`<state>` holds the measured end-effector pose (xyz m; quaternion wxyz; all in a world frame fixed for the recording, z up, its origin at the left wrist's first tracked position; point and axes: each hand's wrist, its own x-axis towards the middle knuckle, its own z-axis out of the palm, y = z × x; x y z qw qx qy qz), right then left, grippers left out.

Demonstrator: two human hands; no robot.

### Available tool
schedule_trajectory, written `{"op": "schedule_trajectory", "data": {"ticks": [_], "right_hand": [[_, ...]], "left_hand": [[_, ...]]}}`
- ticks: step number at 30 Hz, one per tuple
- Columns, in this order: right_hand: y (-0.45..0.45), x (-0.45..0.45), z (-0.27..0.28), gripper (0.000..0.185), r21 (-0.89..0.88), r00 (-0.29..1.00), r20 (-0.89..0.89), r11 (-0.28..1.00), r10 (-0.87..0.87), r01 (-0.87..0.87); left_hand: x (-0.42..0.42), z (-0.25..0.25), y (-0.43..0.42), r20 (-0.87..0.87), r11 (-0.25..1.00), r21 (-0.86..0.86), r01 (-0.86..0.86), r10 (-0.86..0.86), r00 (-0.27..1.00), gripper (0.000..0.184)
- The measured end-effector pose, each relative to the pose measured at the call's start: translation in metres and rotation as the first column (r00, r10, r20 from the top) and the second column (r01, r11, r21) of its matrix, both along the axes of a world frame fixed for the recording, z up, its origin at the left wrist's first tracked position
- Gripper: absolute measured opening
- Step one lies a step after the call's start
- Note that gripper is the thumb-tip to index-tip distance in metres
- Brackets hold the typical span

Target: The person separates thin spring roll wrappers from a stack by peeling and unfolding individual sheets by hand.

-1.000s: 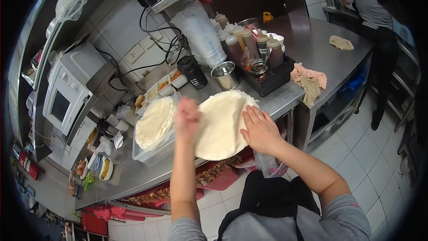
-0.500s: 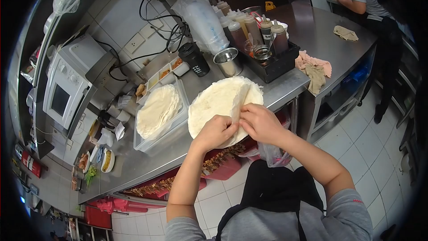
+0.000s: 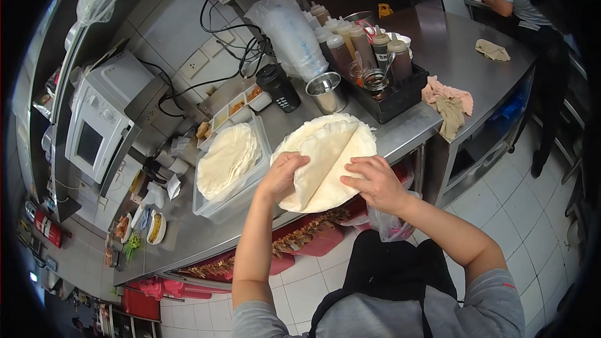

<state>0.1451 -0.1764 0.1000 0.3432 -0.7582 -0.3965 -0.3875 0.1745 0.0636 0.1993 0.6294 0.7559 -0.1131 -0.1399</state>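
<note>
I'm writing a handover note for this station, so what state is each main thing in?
Stack of pale round sheets: upper layer partly folded back
Clear rectangular plastic container: open, more pale sheets inside
Black cylindrical cup: upright, lidded
Shiny cylindrical metal cup: upright, open-topped
White boxy microwave: door shut
Black rectangular caddy: loaded with bottles
Pink fabric cloth: crumpled

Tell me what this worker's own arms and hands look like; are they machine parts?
No, they are human. The left hand and right hand show no gloves, and no cables run along the arms. The forearms are bare below short grey sleeves. The right sleeve bears a small red marking, too small to read.
</note>
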Motion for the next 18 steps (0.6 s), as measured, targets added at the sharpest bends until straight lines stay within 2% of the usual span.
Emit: {"op": "schedule_trajectory", "data": {"ticks": [2, 3, 6, 9, 12, 13, 14, 16, 17, 18], "right_hand": [[0.0, -0.001, 0.0, 0.041, -0.001, 1.0, -0.01, 1.0, 0.002, -0.002], [0.0, -0.001, 0.0, 0.042, -0.002, 1.0, -0.014, 1.0, 0.004, -0.004], [-0.003, -0.001, 0.006, 0.036, -0.084, 1.0, 0.0, 0.996, -0.016, 0.016], [-0.012, -0.008, 0.032, 0.041, -0.17, 0.987, -0.148, 0.981, 0.07, -0.095], [-0.01, 0.009, 0.067, 0.056, -0.11, 0.903, -0.389, 0.964, 0.183, -0.242], [-0.004, 0.011, 0.084, 0.064, -0.139, 0.99, -0.097, 0.984, 0.099, -0.112], [0.004, 0.018, 0.095, 0.067, -0.202, 0.991, -0.05, 0.971, 0.123, -0.131], [0.02, 0.033, 0.11, 0.074, -0.324, 0.982, 0.038, 0.931, 0.187, -0.165], [0.028, 0.049, 0.103, 0.054, -0.432, 0.972, -0.022, 0.875, 0.234, -0.22], [0.032, 0.053, 0.107, 0.045, -0.505, 0.967, -0.111, 0.825, 0.228, -0.253]], "left_hand": [[0.025, 0.002, 0.024, 0.152, 0.968, 0.236, 0.087, -0.125, 0.98, 0.024], [0.033, 0.007, 0.03, 0.157, 0.944, 0.311, 0.109, -0.164, 0.974, 0.024], [0.04, 0.015, 0.028, 0.112, 0.949, 0.303, 0.084, -0.123, 0.986, 0.024], [0.033, 0.018, 0.02, -0.046, 0.965, 0.238, 0.106, -0.098, 0.994, 0.026], [0.018, 0.024, 0.012, 0.08, 0.902, 0.405, 0.149, -0.197, 0.977, 0.027], [0.005, 0.023, 0.005, 0.194, 0.885, 0.457, 0.091, -0.199, 0.96, 0.027], [-0.009, 0.024, -0.002, 0.369, 0.835, 0.547, -0.055, -0.181, 0.912, 0.026], [-0.041, 0.025, -0.014, 0.663, 0.683, 0.621, -0.384, -0.196, 0.722, 0.025], [-0.059, 0.026, -0.021, 0.764, 0.739, 0.477, -0.475, -0.082, 0.64, 0.018], [-0.074, 0.022, -0.025, 0.839, 0.792, 0.311, -0.526, 0.032, 0.543, 0.014]]}}
